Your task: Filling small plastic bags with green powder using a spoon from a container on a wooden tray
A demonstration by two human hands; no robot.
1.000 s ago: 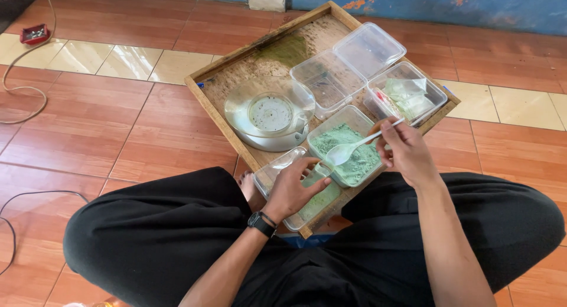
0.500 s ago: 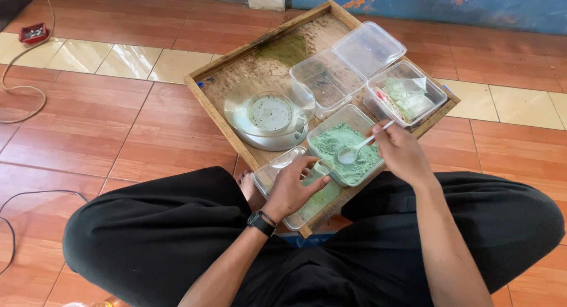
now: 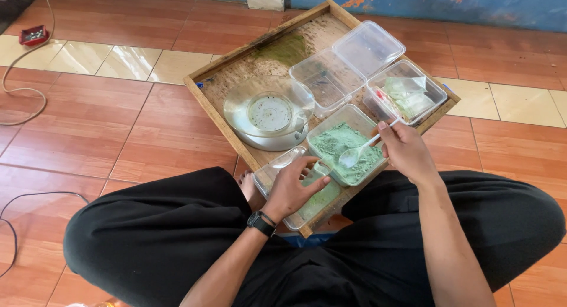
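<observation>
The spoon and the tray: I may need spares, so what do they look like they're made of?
The spoon in the right hand looks like thin clear plastic: glossy, and the green powder shows through its bowl. The tray looks like unfinished wood: matte brown raised rim, flat dusty base with visible grain, possibly plywood.

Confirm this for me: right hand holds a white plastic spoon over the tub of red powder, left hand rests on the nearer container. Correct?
Not quite. The powder in the tub is green, not red; the head view shows it plainly. The rest stands: the right hand holds the white plastic spoon over that tub, and the left hand rests on the nearer container.
</observation>
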